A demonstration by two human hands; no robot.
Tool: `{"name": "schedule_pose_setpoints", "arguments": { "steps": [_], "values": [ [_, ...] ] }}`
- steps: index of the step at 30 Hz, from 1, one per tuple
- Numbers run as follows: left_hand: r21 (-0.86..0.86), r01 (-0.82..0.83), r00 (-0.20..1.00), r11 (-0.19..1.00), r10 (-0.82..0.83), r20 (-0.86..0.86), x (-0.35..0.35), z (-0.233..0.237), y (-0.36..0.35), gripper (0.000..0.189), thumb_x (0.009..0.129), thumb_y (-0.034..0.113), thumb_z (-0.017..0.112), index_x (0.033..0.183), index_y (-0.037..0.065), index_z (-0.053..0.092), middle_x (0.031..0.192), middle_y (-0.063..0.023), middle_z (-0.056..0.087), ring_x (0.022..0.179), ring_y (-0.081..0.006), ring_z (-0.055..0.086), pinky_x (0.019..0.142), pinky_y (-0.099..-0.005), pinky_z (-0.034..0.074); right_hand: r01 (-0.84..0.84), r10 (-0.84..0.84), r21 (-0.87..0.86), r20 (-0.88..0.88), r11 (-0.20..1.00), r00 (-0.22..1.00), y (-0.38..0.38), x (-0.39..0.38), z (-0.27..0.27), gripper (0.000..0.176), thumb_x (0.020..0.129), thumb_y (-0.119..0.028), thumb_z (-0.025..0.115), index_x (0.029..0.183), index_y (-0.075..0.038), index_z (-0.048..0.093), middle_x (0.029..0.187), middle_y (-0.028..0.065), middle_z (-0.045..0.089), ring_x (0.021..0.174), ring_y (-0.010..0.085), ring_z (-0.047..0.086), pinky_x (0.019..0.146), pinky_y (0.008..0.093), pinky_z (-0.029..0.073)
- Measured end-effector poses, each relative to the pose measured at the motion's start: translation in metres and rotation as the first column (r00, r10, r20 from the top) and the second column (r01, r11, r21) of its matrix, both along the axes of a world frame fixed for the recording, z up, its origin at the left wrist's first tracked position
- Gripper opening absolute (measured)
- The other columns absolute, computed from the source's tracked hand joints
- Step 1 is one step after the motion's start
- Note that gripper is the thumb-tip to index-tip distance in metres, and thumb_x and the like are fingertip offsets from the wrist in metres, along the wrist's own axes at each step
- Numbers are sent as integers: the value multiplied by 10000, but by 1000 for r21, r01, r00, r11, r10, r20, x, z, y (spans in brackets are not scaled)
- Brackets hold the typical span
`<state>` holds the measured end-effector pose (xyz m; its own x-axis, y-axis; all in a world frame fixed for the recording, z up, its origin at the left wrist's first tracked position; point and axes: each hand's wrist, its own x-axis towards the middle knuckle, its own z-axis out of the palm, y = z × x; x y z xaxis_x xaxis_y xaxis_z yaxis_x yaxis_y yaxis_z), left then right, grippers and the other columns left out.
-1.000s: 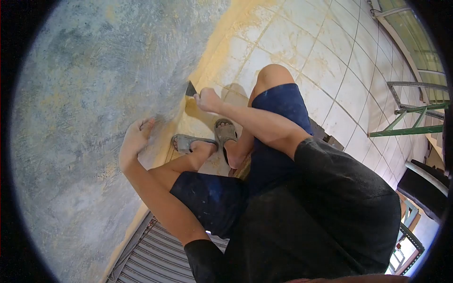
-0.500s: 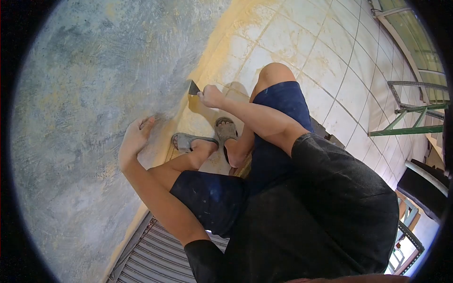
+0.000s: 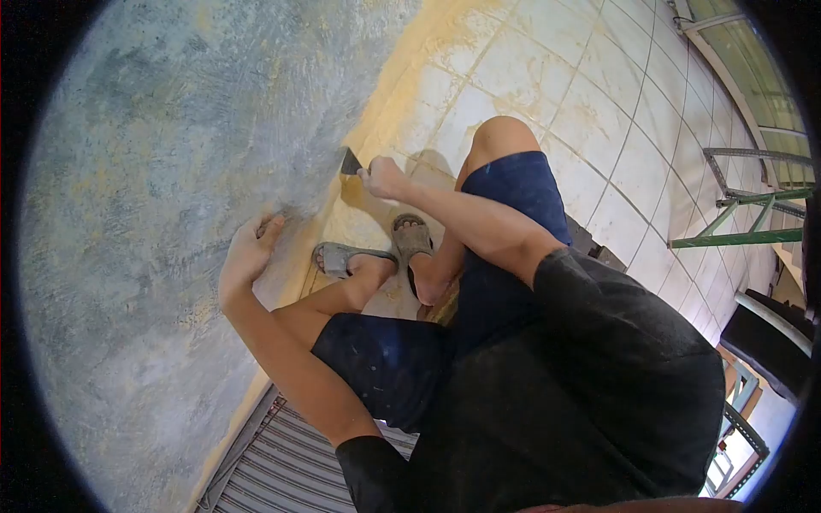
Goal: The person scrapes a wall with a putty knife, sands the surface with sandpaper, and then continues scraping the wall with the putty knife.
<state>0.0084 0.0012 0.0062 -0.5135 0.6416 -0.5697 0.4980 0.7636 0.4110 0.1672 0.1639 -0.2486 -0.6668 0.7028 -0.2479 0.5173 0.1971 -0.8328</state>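
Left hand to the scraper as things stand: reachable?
Likely yes. The left hand is nearby, at the wall, and nothing visible stands between it and the blade of the scraper. The right hand covers the other end, so the blade side looks freer.

Bright daylit pic, edges distorted/vignetted.

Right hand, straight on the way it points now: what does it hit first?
Probably the mottled blue-grey wall, beside the yellowish strip at its edge. The scraper in the right hand leads, so its blade would meet the wall first. Depth is unclear; it may already touch.
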Motion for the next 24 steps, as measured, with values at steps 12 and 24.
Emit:
{"name": "schedule_pose_setpoints", "arguments": {
  "steps": [12,24],
  "values": [
    [-2,23,999,1000,-23,29,4,8,4,466,935,368,554,1168,-33,599,1063,-201,662,1008,-276,623,888,-361,447,-29,29,8,34,1000,999,6,1,3,431,852,-278,587,708,125,628,731,363,588,745,485,624,700,492,505],
    [39,10,1000,999,-10,-7,-4,-1,2,461,925,380,563,1149,-20,612,999,-206,670,934,-283,638,827,-361,462,-35,35,-21,9,999,999,-5,2,17,432,842,-292,580,757,131,608,793,363,602,807,479,625,735,493,511]
  ]
}}
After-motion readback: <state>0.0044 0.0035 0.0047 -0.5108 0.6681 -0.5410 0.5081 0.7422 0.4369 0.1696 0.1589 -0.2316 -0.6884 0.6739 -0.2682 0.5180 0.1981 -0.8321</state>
